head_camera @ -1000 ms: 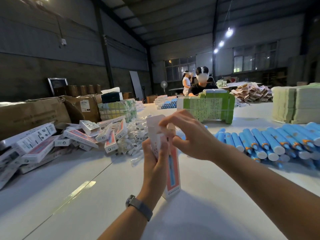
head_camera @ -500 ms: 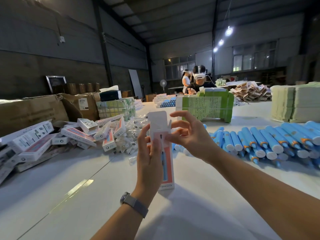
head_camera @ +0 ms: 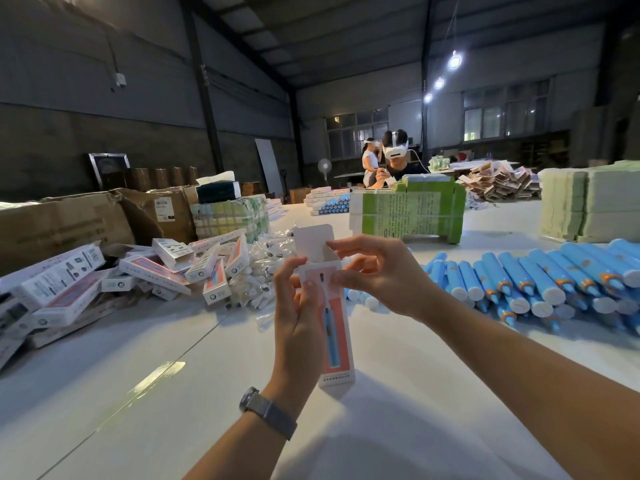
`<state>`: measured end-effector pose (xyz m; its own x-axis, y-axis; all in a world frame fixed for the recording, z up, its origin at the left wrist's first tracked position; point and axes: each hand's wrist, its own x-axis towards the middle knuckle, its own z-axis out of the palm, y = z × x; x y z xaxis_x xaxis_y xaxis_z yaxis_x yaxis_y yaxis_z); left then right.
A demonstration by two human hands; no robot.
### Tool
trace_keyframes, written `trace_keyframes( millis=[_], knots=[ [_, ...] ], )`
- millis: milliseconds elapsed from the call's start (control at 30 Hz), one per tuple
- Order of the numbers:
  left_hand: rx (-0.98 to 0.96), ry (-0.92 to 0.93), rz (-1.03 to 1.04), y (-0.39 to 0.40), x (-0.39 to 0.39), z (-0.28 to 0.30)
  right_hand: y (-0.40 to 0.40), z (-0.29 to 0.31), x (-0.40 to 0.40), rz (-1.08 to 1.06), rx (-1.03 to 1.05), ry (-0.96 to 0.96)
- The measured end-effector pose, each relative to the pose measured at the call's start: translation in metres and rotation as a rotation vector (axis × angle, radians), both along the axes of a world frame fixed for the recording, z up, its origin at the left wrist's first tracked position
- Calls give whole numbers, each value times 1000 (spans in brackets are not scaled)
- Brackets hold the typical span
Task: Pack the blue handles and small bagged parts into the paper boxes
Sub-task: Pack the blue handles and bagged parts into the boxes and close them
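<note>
White table (head_camera: 398, 427), long, runs away from the person. Right of the right hand's fingers: a heap of blue handles (head_camera: 540, 289) lying on their sides, white end caps toward us. Left of the left hand's fingers: a loose pile of packed paper boxes (head_camera: 145, 271); between that pile and the fingers, a drift of small bagged parts (head_camera: 256, 271) in clear plastic.

Paper box (head_camera: 334, 327) is held upright off the table, between both hands. Top flap (head_camera: 313, 242) stands open, above the fingertips.

Left hand (head_camera: 298, 327): fingers wrapped round the box body from behind, thumb on the printed front. Right hand (head_camera: 377, 271): fingers partly curled, thumb and forefinger pinching at the box mouth, just below the flap. Whether anything lies inside the box cannot be told.

Judgement: thin card, light, crushes if squeezed. Best held at the long edges, mid-body, as the left hand does. Flap creases easily; fold it at the score line. Handles look smooth and likely to roll; bags limp, slippery.
</note>
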<state>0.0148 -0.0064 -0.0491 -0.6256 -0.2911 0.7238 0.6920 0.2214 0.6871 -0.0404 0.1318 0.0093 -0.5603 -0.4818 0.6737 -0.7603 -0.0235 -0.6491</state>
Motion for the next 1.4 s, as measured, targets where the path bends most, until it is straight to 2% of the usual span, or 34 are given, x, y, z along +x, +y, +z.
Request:
trace_keyframes(
  millis=[200,333,533,667,867,1033,1200,1400],
  knots=[
    [-17,2,18,-1,-1,-2,2,3,-2,-12,65,49],
    [-24,13,6,-3,-2,-2,2,4,0,61,4,2],
    [-57,48,-13,-3,0,0,2,6,-1,35,-60,-14],
    [-29,23,-43,-5,-1,0,0,7,1,-11,43,60],
    [-67,25,-18,-5,-3,0,1,10,5,2,72,95],
    [-94,32,19,-3,2,2,0,13,5,-10,13,26],
    [-42,41,22,-4,0,5,-2,11,7,-55,70,84],
    [-96,97,91,-2,2,11,-5,13,10,-89,68,128]
  ],
)
